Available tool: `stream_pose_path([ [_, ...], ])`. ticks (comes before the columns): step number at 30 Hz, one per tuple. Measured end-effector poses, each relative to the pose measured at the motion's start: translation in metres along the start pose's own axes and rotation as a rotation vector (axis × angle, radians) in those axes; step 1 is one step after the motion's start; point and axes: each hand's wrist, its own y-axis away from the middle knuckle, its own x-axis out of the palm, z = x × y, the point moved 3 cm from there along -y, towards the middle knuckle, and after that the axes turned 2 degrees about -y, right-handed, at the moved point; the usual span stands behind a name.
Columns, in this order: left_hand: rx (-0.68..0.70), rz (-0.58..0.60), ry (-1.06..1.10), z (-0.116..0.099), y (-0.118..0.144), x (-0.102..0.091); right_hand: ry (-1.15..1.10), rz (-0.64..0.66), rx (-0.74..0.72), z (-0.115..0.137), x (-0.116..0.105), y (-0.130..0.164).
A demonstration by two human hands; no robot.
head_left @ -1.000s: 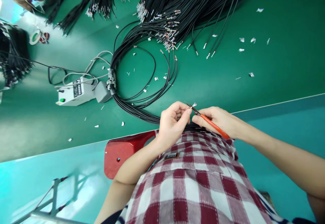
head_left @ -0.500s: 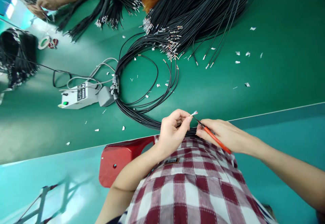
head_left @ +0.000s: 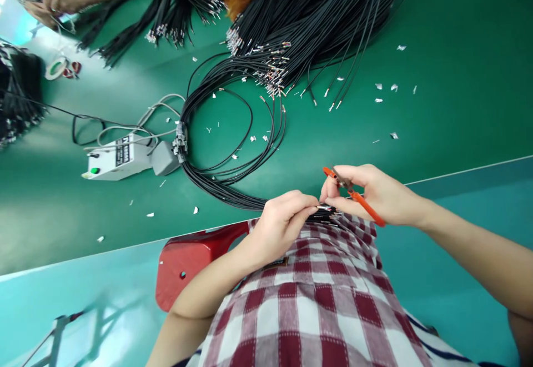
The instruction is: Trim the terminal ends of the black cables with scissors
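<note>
My left hand [head_left: 287, 224] is closed, thumb and fingers pinching a black cable near its stripped end [head_left: 323, 207], where fine pale wires show. In my right hand [head_left: 377, 192] lies a pair of orange-handled cutters [head_left: 366, 208], its jaws pointing up and left, away from the cable. The right fingertips come close to the wire tips; whether they touch is unclear. Below both hands, more cable ends from the coiled black cable bundle [head_left: 220, 187] rest at the table edge over the checked apron [head_left: 300, 300]. White connectors [head_left: 180, 142] gather at the coil's left side.
A large pile of black cables [head_left: 325, 28] lies at the back. Left of the coil sits a white box with a green button [head_left: 119, 159]. White scraps [head_left: 394, 135] dot the green table. A red stool [head_left: 183, 267] stands below. Another person's hands [head_left: 56, 6] work at top left.
The cutters have moved off the wire end and turned in my right hand, which has risen. My left hand has lowered the cable end slightly. The whole view has shifted a little.
</note>
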Motion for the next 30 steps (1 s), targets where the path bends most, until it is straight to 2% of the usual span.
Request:
stream_pose_path([
  [5, 0.01, 0.039, -0.031, -0.0008, 0.0027, 0.0013, 0.02, 0.123, -0.007, 0.004, 0.0012, -0.0022],
  [14, 0.097, 0.038, -0.155, -0.0075, 0.0029, 0.0015, -0.013, 0.213, -0.002, 0.0091, -0.0005, -0.0025],
  [19, 0.152, 0.02, -0.278, -0.0066, 0.0056, 0.0054, 0.056, 0.175, -0.07, 0.0099, 0.0034, -0.002],
  [27, 0.126, 0.013, -0.216, -0.0063, 0.0065, 0.0054, 0.069, 0.21, -0.076, 0.011, -0.0002, 0.0005],
  [30, 0.119, 0.002, -0.212, -0.0058, 0.0067, 0.0057, 0.156, 0.183, -0.1, 0.0097, 0.0004, 0.0007],
])
